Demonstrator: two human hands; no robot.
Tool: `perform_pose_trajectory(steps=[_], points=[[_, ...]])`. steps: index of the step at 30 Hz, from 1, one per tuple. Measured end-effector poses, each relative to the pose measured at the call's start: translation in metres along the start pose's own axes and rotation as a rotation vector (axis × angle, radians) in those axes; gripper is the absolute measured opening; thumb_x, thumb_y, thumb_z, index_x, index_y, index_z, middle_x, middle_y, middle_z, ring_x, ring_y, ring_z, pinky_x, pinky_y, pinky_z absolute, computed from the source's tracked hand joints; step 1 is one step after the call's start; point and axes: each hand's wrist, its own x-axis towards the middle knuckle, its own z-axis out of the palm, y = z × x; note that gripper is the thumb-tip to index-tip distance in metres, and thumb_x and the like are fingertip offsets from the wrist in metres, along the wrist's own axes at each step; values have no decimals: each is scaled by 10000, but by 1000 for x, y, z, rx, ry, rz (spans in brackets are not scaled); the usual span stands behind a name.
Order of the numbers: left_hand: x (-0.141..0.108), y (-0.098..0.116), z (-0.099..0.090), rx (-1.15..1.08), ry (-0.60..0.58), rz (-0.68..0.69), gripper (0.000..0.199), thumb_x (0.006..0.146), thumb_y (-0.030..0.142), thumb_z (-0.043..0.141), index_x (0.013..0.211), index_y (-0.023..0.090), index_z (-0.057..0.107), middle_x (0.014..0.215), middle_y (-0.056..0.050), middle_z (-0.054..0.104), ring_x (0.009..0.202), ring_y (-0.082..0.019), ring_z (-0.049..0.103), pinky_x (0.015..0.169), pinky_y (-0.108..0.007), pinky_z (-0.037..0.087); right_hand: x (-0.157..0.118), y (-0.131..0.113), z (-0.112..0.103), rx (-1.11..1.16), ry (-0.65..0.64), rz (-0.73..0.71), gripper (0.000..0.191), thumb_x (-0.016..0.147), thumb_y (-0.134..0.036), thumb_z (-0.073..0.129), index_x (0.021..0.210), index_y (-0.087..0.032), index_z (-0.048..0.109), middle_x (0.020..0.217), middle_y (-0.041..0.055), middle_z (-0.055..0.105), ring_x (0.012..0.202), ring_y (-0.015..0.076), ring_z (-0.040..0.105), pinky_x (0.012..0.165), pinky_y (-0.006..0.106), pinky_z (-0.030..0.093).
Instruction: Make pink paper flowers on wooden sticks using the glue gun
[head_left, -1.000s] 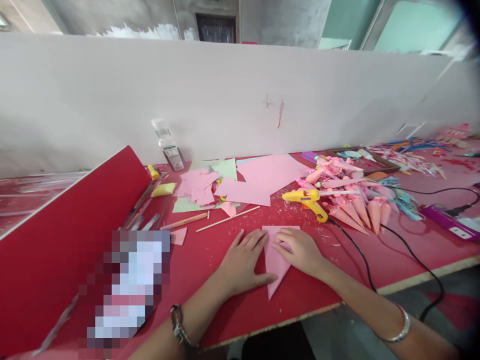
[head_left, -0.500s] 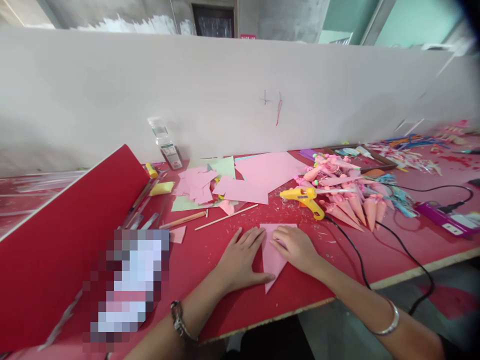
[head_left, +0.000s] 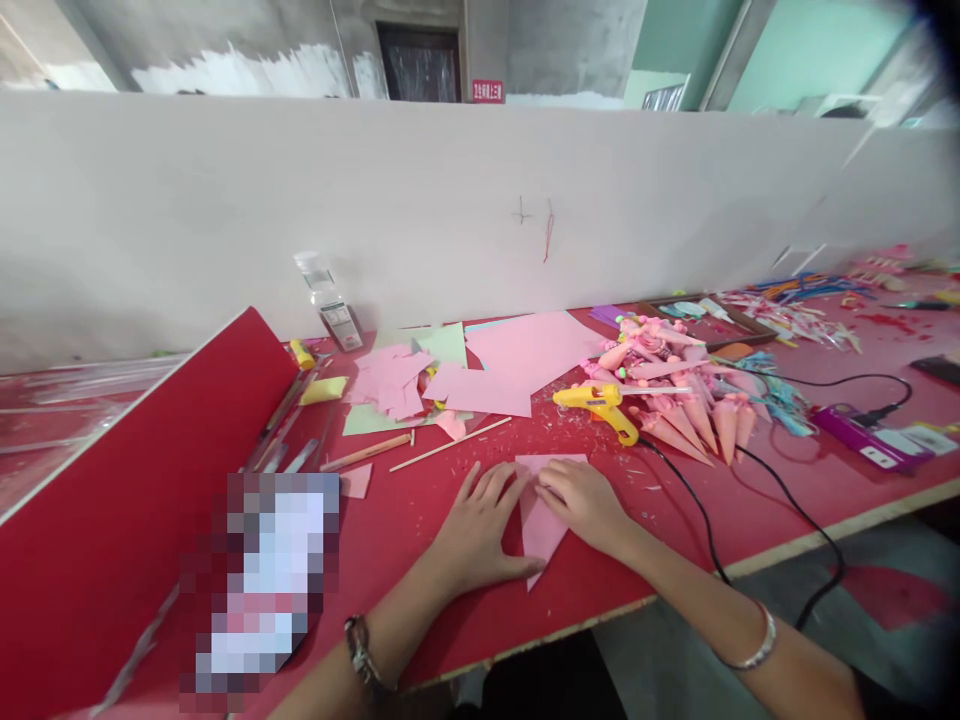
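A folded piece of pink paper [head_left: 541,525] lies on the red tabletop near its front edge, narrowing to a point towards me. My left hand [head_left: 476,530] rests along its left side, fingers stretched out and the thumb apart near the lower tip. From the right, my right hand [head_left: 581,500] covers the paper's upper part, with its fingers bent and pressed together against it. The fingertips are partly hidden, as is the paper beneath them.
A yellow glue gun [head_left: 600,402] lies beyond my right hand, before a pile of pink paper cones [head_left: 675,390]. Its black cable [head_left: 694,505] crosses the table. Pink sheets [head_left: 536,345], a wooden stick [head_left: 450,445] and a bottle [head_left: 330,305] are farther back. A red board [head_left: 150,480] leans at left.
The camera view has tilted up and shifted slightly, so the table things sit a little lower and to the left. Both hands stay on the pink paper in nearly the same pose.
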Motion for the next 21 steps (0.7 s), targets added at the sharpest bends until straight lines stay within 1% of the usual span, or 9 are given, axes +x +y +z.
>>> perform_pose_trajectory(steps=[3,5,7,10,16,21], points=[[-3,6,-5,-27,-12,30,731,655,529,527,1279,256,263,1271,-69,361,1156,-259,322,986,-445,176,0,0,-1,3,-12,9,154,821,-209,413,735,-181,537,728,20,553,713,151,493,622,253,318],[-4,10,-9,-46,-34,59,597,694,490,508,1229,279,347,1226,-49,406,1108,-244,368,958,-428,215,0,-1,-1,-9,-21,14,164,824,-221,415,711,-180,526,723,18,549,706,149,490,613,253,314],[-5,12,-12,-52,-43,69,511,709,478,497,1176,288,414,1191,-34,438,1079,-238,390,945,-421,223,1,-1,-1,-22,-25,18,186,830,-248,414,688,-179,513,717,15,545,703,147,488,609,253,311],[-6,12,-14,-51,-37,64,504,694,486,512,1156,298,438,1184,-21,448,1075,-236,393,949,-418,206,1,-2,1,-38,-22,31,177,828,-251,422,691,-179,506,721,12,546,707,147,492,611,251,308],[-10,12,-14,-54,-39,55,631,635,531,549,1201,304,390,1217,-30,437,1087,-252,387,954,-440,191,2,-2,2,-28,-19,21,138,814,-219,434,702,-181,506,740,7,556,735,148,501,625,247,313],[-15,16,-14,-34,-10,38,560,675,497,525,1185,300,408,1196,-24,462,1066,-233,412,947,-413,230,1,-2,4,-32,-11,27,145,820,-222,422,710,-179,506,745,11,560,739,149,505,633,247,315]])
